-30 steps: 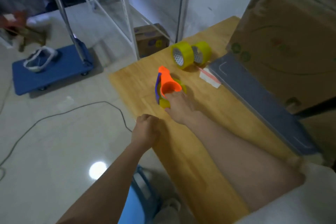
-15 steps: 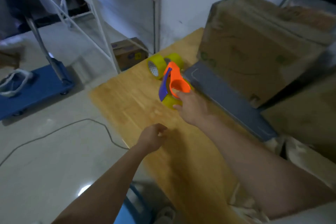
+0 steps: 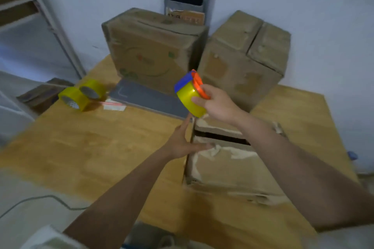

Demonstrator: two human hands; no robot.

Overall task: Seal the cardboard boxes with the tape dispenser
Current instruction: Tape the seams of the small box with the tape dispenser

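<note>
R hand (image 3: 217, 105) grips tape dispenser (image 3: 191, 95) above open cardboard box (image 3: 226, 166); L hand (image 3: 182, 143), fingers straight, touches box edge.

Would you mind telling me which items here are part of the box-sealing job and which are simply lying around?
In use:
- tape dispenser, gripped by the right hand
- near cardboard box, flaps still apart, touched by the open left hand
- two back boxes, perhaps next

Lying about:
- two spare tape rolls
- grey flat panel
- small white packet
</note>
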